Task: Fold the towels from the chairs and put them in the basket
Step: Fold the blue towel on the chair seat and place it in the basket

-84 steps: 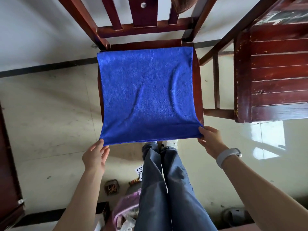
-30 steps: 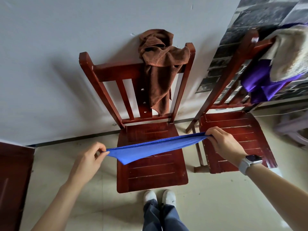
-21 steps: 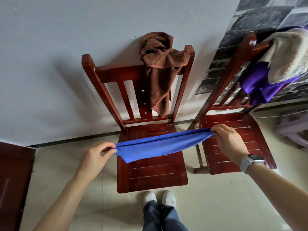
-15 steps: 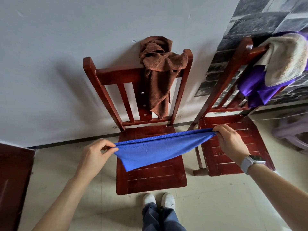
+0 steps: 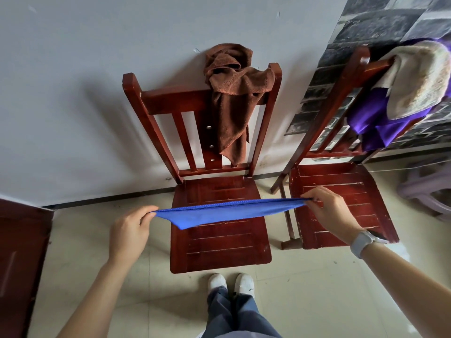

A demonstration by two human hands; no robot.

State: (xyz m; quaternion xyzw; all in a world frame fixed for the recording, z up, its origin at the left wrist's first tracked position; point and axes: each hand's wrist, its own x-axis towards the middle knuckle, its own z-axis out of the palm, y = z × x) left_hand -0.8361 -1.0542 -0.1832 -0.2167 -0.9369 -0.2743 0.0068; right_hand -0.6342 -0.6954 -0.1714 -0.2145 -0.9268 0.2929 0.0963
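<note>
Head view: blue towel (image 5: pixel 229 211) stretched taut in the air betw. both hands, above the seat of the centre chair (image 5: pixel 219 230), not touching it. Left hand (image 5: pixel 129 230) pinches the towel's left end, thumb and forefinger closed on the corner; right hand (image 5: pixel 329 211) pinches the right end the same way, grip narrow, other fingers curled. Towel looks doubled over, one loose corner drooping near the left side.

Brown towel (image 5: pixel 231 93) hangs bunched over the top rail of the centre chair, right of the slats, tail reaching down towards the seat back. Second chair (image 5: pixel 341 206) stands just right of the first, seat bare; a purple towel (image 5: pixel 375 123) and a cream towel (image 5: pixel 419 79) are draped over its back, cream on top. Watch (image 5: pixel 363 242) on the right wrist. White shoes (image 5: pixel 230 282) on the tile floor (image 5: pixel 305 289), toes just short of the chair's front edge. Dark red furniture (image 5: pixel 19 252) at left edge. Basket not visible.
</note>
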